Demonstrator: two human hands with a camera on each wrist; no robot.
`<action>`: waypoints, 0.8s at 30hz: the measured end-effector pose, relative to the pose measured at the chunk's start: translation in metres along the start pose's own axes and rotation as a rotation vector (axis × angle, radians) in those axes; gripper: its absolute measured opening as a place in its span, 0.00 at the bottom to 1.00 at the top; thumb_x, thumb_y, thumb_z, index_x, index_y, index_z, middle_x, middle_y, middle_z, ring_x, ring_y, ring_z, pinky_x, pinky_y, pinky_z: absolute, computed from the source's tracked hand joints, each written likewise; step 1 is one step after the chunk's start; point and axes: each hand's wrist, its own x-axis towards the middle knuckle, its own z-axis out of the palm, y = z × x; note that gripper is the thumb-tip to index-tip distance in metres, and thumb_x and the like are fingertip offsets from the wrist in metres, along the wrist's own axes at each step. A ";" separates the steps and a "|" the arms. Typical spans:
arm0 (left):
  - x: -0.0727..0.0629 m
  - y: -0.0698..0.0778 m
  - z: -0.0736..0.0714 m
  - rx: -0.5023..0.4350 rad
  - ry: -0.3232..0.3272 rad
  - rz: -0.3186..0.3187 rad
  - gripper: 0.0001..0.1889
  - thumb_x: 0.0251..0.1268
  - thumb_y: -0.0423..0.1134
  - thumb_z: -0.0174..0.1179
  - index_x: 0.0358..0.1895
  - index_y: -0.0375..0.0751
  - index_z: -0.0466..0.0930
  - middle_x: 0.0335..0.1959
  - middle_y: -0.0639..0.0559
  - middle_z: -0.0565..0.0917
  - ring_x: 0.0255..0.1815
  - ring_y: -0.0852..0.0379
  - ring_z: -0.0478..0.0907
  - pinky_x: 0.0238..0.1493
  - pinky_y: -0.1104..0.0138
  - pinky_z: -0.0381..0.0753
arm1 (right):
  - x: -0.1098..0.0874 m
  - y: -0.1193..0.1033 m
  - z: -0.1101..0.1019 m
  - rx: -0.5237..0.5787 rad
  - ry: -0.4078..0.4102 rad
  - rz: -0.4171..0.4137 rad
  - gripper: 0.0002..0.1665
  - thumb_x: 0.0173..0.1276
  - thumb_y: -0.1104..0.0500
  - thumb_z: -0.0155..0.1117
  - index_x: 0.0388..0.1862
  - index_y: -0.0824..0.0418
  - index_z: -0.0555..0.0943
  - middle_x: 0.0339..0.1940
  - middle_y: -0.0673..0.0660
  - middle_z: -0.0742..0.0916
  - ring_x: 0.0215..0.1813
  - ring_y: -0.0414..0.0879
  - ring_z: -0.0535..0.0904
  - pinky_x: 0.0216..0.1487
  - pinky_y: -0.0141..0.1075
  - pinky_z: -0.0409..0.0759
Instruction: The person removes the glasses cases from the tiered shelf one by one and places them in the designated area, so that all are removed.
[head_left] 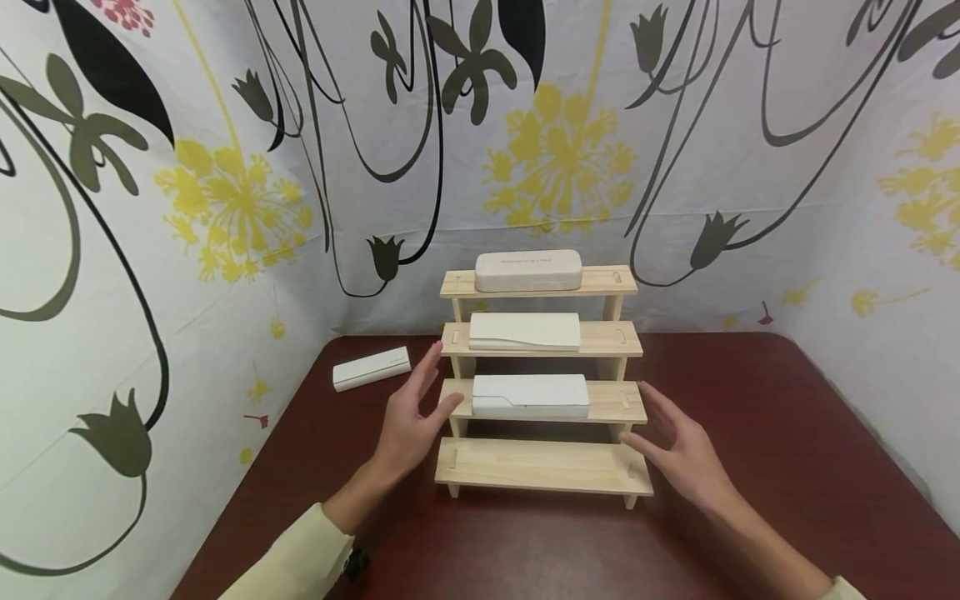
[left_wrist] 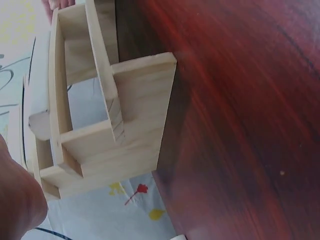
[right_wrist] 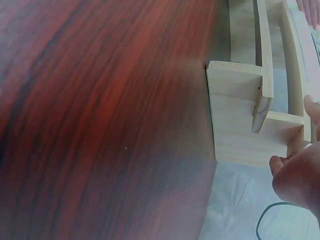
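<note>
A pale wooden stepped rack [head_left: 543,464] with several tiers stands on the table. My left hand [head_left: 411,421] is at the rack's left side, fingers extended and thumb toward a middle tier. On the opposite side, my right hand [head_left: 686,458] has its fingers spread by the tier ends, thumb near the rack's edge. An off-white rounded case [head_left: 528,272] lies on the top tier. Below it sits a white flap-front case [head_left: 524,332], and one tier lower a white box-like case [head_left: 530,396]. The lowest tier carries nothing. In the right wrist view, fingertips [right_wrist: 276,164] overlap the rack's side.
Left of the rack, a slim white case [head_left: 371,368] lies slantwise on the dark red-brown table [head_left: 757,400]. White fabric [head_left: 480,200] printed with flowers hangs behind and along both sides. A dark band [head_left: 356,564] shows at the left wrist.
</note>
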 end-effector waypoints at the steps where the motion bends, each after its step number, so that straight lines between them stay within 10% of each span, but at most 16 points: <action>1: -0.001 0.000 0.002 0.002 -0.010 0.006 0.41 0.75 0.37 0.69 0.85 0.39 0.58 0.83 0.45 0.65 0.81 0.50 0.64 0.77 0.62 0.65 | 0.000 0.000 0.000 -0.009 0.001 0.003 0.52 0.71 0.56 0.78 0.86 0.62 0.60 0.80 0.70 0.71 0.76 0.71 0.69 0.61 0.15 0.68; 8: -0.005 0.000 0.012 -0.019 -0.054 0.018 0.41 0.73 0.35 0.71 0.84 0.39 0.61 0.82 0.46 0.66 0.78 0.43 0.68 0.75 0.58 0.68 | 0.004 -0.001 0.000 -0.041 -0.004 0.015 0.53 0.71 0.54 0.78 0.86 0.62 0.60 0.78 0.72 0.72 0.74 0.71 0.73 0.65 0.50 0.80; 17: -0.008 0.001 0.018 0.043 -0.131 -0.031 0.41 0.73 0.43 0.71 0.84 0.45 0.62 0.81 0.49 0.69 0.78 0.48 0.69 0.75 0.51 0.70 | 0.008 0.000 0.002 -0.049 0.008 0.004 0.52 0.70 0.56 0.79 0.85 0.63 0.62 0.77 0.73 0.74 0.71 0.71 0.76 0.61 0.58 0.81; 24: -0.009 0.001 0.021 0.108 -0.169 -0.062 0.42 0.73 0.48 0.72 0.84 0.44 0.63 0.80 0.48 0.71 0.79 0.54 0.68 0.78 0.52 0.67 | 0.011 0.000 0.003 -0.022 0.020 0.001 0.51 0.69 0.57 0.79 0.84 0.64 0.64 0.75 0.72 0.75 0.69 0.69 0.78 0.60 0.40 0.84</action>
